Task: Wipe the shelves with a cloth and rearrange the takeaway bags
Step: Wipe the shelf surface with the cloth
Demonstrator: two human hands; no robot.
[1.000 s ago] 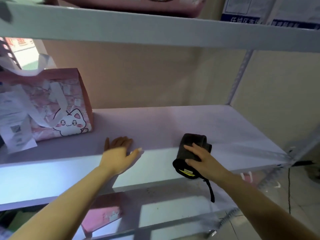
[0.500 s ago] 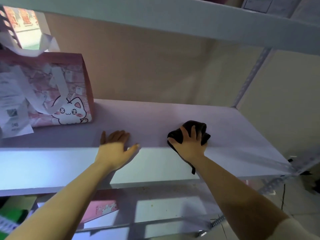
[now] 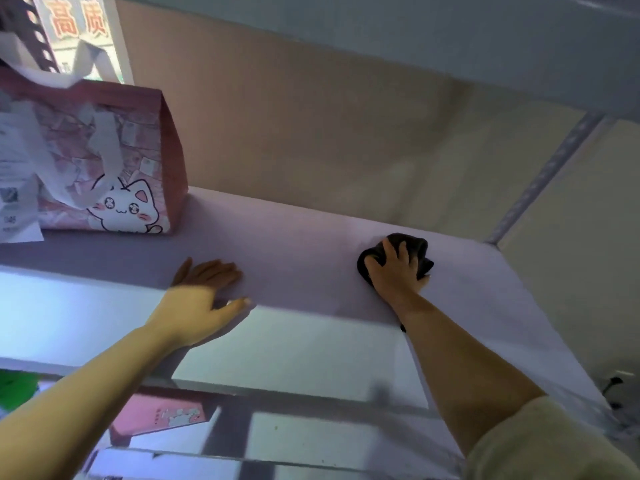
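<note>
A pale shelf board (image 3: 304, 258) spans the view. My right hand (image 3: 394, 271) lies on a bunched black cloth (image 3: 417, 247) deep on the board's right side, fingers curled over it and pressing it down. My left hand (image 3: 199, 296) rests flat on the board's front edge, fingers straight, holding nothing. A pink takeaway bag (image 3: 114, 168) with a white cat print and white handles stands upright at the left of the same board, with a paper receipt (image 3: 14, 188) hanging on its front.
Another shelf board (image 3: 450, 32) runs close overhead. A perforated metal upright (image 3: 540, 181) stands at the back right corner. On the shelf below lies a pink bag (image 3: 162, 417), and something green (image 3: 17, 386) sits at the far left.
My right hand has pushed the cloth from the front edge toward the back right of the board. My left hand has stayed at the front edge. The view has tilted upward.
</note>
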